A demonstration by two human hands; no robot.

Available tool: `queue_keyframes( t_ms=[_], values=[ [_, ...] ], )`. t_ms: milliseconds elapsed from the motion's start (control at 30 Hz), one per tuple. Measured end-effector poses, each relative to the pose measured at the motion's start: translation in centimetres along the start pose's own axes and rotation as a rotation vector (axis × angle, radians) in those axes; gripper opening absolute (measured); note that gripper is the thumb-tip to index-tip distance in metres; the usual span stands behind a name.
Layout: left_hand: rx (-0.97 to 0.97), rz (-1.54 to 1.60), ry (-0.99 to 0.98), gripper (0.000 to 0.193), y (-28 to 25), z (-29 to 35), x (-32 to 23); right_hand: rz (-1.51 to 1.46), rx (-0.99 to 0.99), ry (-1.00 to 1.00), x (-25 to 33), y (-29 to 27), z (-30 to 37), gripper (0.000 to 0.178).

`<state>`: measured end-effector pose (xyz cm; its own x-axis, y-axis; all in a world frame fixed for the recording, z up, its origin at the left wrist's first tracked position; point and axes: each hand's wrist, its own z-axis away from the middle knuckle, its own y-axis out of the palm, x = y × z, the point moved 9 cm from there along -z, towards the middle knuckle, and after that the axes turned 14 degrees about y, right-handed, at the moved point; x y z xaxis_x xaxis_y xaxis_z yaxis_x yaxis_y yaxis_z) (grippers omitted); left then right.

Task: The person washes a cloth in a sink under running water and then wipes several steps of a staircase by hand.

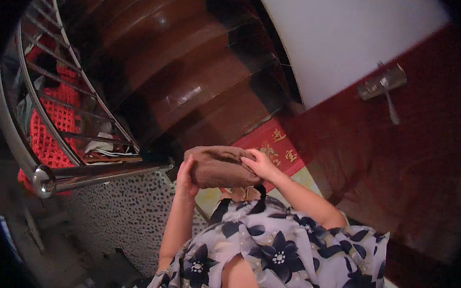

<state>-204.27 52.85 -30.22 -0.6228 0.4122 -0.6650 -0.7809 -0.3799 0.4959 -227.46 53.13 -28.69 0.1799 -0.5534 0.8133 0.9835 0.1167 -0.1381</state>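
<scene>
Both hands are gripping a brown cloth bundle (219, 166): left hand (185, 177) clasping at nine o'clock, right hand (259, 164) fingers curling at three o'clock, beside a steel railing (89, 173).

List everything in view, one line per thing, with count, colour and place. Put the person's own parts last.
brown cloth bundle: one, brown, centre, held between both hands
wooden stairs: one flight, dark reddish brown, upper centre
metal railing: one, silver, left side
speckled wall: one, pale with dark spots, below the railing
red door: one, dark red, right side
door handle: one, silver, upper right
red doormat: one, red with gold marks, foot of the stairs
left hand: one, on the bundle's left end
right hand: one, on the bundle's right end
</scene>
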Motion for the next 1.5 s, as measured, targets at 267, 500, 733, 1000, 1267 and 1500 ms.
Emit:
queue_keyframes(
  t_ms=[267,500,733,1000,1267,1500],
  values=[
    [0.007,-0.100,0.036,0.065,-4.6,-3.8,4.5,0.416,-0.100,0.023,-5.5,0.0,-4.4,0.035],
    [-0.232,-0.568,0.126,0.052,-13.6,-7.8,6.4,0.559,0.095,-0.052,-10.6,5.8,-14.0,0.032],
    [-0.407,-0.541,0.330,0.052,-17.4,-14.0,8.8,0.573,0.250,-0.146,-11.2,9.6,-24.0,0.030],
    [-0.615,-1.207,0.786,0.060,-19.1,-22.7,11.1,1.245,-0.080,-0.567,-12.8,10.8,-29.7,0.059],
    [-0.496,-0.799,0.617,0.050,-21.3,-31.9,19.9,1.458,0.412,-0.903,-20.4,21.5,-33.3,0.061],
    [-0.424,-0.688,1.057,0.038,-14.8,-29.2,12.8,1.466,0.332,-0.918,-21.5,24.2,-35.6,0.056]
  ],
)
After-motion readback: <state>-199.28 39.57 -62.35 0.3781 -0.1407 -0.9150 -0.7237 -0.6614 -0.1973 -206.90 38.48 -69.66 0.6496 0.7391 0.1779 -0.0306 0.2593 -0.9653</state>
